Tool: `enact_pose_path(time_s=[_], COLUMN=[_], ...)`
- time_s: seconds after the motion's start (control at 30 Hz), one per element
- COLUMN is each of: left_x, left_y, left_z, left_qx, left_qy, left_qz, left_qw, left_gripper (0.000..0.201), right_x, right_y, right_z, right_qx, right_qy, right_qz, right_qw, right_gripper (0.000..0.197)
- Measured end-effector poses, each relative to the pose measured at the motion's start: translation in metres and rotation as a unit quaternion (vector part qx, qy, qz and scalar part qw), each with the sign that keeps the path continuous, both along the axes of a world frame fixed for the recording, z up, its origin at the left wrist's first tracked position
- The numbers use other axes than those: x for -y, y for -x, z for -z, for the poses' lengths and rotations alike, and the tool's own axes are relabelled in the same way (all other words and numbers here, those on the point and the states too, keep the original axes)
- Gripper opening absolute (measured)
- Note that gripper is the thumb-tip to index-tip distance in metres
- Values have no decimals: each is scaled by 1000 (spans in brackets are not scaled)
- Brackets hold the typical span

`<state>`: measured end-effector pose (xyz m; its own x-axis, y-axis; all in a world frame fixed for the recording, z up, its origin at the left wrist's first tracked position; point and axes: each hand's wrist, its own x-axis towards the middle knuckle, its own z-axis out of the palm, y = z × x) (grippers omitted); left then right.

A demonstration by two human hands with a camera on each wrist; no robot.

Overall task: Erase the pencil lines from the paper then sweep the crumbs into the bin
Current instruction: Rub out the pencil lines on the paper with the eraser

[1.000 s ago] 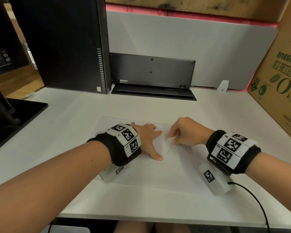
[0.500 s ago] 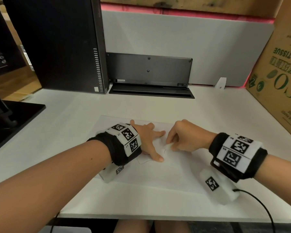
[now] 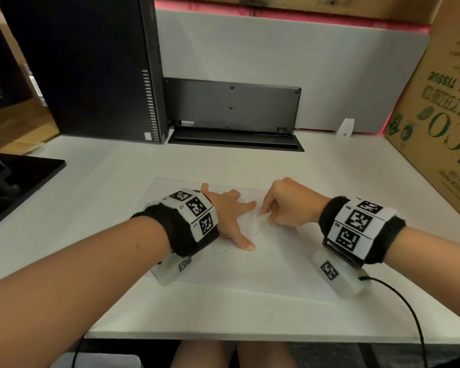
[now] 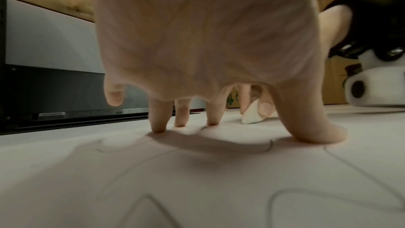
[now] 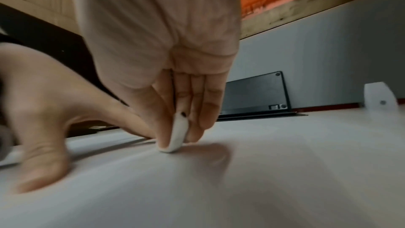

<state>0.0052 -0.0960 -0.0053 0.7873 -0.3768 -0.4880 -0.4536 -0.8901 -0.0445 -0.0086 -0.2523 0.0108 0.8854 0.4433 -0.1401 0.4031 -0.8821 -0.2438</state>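
A sheet of paper [image 3: 263, 264] is lying flat on the white table [image 3: 112, 181], and everything here is placed relative to that sheet. The left hand [image 3: 225, 216] is resting on the sheet's far left part, its fingers [image 4: 158, 119] spread straight and their tips pressing the sheet down, grasping nothing. Just to its right, the right hand [image 3: 290, 205] is pinching a small white eraser [image 3: 264, 217] between thumb and curled fingers [image 5: 202, 110], with the eraser's lower edge touching the sheet. Thin pencil lines [image 4: 295, 195] are curving across the sheet near and under the left hand. Beyond the sheet's far edge a dark flat panel [image 3: 234, 107] is leaning against a grey partition [image 3: 290, 62], with a black computer tower [image 3: 91, 65] to the far left. A cardboard box [image 3: 441, 123] is standing to the far right of the sheet; its contents cannot be seen.
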Motion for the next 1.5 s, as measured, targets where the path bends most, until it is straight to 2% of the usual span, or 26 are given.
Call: enact_pose_path(time_s=[0.17,0.33,0.5,0.67,0.83,1.0,1.2,1.37,1.5], left_x=[1,-1,0,-1,1,0,-1,-1,-1], left_y=[-3,-2,-3,2,1,4,2,4,2], left_z=[2,3,3,1,-1,-1,0,-2,-1], left_qx=[0,8,4,9,5,10,7,1,4], left_qy=[-4,-6,-10,-7,-13,-16,-15,-19,-20], left_qz=[8,8,11,8,8,9,9,3,5], left_qw=[1000,1000,1000,1000,1000,1000,1000,1000,1000], left_gripper=[103,103,104,102,102,101,102,101,103], right_x=[-8,-2,-10,-1,-11,-1,-10,-4,-13], right_y=[24,4,23,-1,24,1,24,5,26], right_z=[0,-1,2,-1,2,0,4,2,2], right_qx=[-44,-1,-39,2,-38,11,-31,-1,-51], right_qy=[-26,-15,-21,-3,-35,-12,-33,-19,-43], right_qz=[-55,-9,-43,-5,-48,-6,-44,-6,-50], right_qw=[997,1000,998,1000,998,1000,998,1000,997], right_gripper=[23,23,26,21,23,21,25,22,23])
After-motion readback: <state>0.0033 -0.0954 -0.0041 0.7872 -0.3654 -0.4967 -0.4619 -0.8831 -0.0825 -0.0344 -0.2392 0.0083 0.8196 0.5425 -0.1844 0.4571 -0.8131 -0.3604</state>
